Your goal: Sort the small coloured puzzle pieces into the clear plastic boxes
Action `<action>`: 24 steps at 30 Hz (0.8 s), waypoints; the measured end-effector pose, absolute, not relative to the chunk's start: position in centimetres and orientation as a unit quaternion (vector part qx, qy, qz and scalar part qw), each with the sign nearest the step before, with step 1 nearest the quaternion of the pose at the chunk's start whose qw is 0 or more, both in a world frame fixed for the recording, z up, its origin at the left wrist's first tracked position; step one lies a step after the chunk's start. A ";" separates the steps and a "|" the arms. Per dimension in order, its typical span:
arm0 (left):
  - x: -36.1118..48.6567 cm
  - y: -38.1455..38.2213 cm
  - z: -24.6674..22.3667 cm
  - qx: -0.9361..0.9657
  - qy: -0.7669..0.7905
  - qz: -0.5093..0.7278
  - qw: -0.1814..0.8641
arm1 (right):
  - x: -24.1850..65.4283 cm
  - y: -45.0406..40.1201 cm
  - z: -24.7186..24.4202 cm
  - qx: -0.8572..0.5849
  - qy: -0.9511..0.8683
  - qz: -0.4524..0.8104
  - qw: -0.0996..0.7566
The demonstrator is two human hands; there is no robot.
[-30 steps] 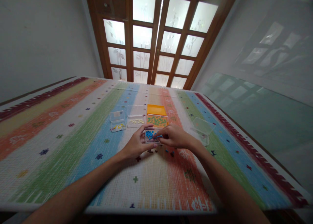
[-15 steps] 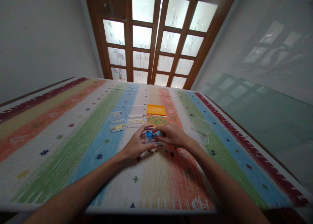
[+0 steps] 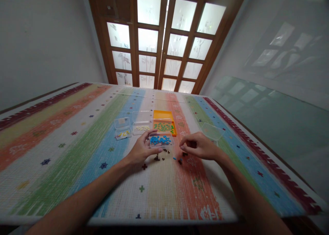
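My left hand (image 3: 140, 149) is curled round the left end of a small clear plastic box (image 3: 172, 139), thumb at the near side and fingers at the far side. Many small blue pieces (image 3: 159, 139) lie inside it. To the right of the box, my right hand (image 3: 199, 146) hovers over the orange stripe with thumb and forefinger pinched together; whatever they hold, if anything, is too small to make out. On the cloth between my hands are several small dark brown pieces (image 3: 180, 162) and a small blue piece (image 3: 174, 158).
Behind the blue pieces' box stands an open orange box (image 3: 163, 114) with green pieces. Left of it are a clear box (image 3: 134, 132) of cream pieces and another clear box (image 3: 116, 137) with yellow pieces. An open clear container (image 3: 212, 131) sits at the right on the striped tablecloth (image 3: 108, 180).
My right hand has come out of the box of blue pieces and moved right, over the cloth. My left hand stays on the box. The blue pieces show more fully.
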State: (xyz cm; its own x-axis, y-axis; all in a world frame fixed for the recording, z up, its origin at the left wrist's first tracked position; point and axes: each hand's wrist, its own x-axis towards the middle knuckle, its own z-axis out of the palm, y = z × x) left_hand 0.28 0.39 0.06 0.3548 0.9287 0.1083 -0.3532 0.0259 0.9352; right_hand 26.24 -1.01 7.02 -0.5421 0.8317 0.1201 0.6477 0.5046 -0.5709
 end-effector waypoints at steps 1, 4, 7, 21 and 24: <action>0.3 0.4 0.0 0.495 0.292 0.490 0.655 | 26.7 -1.4 6.7 -0.443 -0.844 0.245 0.177; 0.2 0.3 0.0 0.498 0.296 0.492 0.649 | 27.5 -2.3 5.8 -0.450 -0.849 0.249 0.118; 0.2 0.5 0.0 0.504 0.299 0.493 0.643 | 27.9 -2.9 4.9 -0.446 -0.852 0.261 0.084; 0.1 0.8 0.1 0.515 0.312 0.491 0.629 | 26.4 -2.0 2.8 -0.465 -0.856 0.207 0.093; 0.2 0.7 0.1 0.509 0.312 0.494 0.632 | 25.7 -1.8 2.9 -0.480 -0.847 0.213 0.085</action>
